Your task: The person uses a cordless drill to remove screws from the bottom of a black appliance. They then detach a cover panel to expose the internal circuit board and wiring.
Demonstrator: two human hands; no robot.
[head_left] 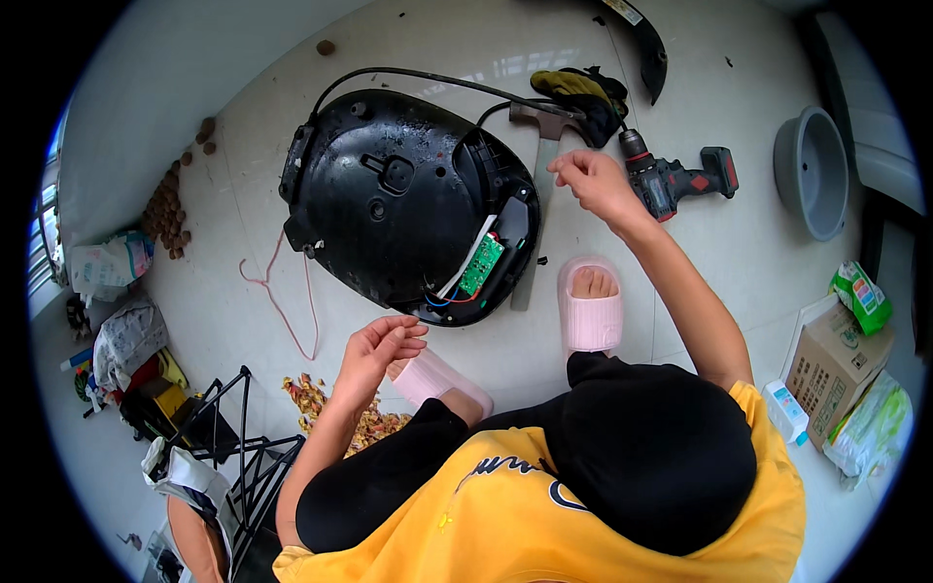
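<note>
A rounded black plastic appliance housing point(389, 185) lies on the floor before me, a green circuit board point(482, 264) exposed at its near right edge, with thin blue and red wires beside the board. Just below the housing's near rim is my left hand point(377, 352), its fingers curled against the thumb. Over the grey handle of a hammer point(550, 120) hovers my right hand point(598, 185), thumb and forefinger pinched together, apart from the housing. Anything small inside either hand's fingers is hidden. Part of the hammer handle passes under the housing's right edge.
Right of the hammer lie a cordless drill point(680, 180) and dark-and-yellow gloves point(583, 95). A grey basin point(812, 175) and cardboard box point(838, 364) stand farther right. To the left are a pink wire hanger point(282, 291), walnut-like brown balls point(167, 209) and a black folding frame point(248, 442).
</note>
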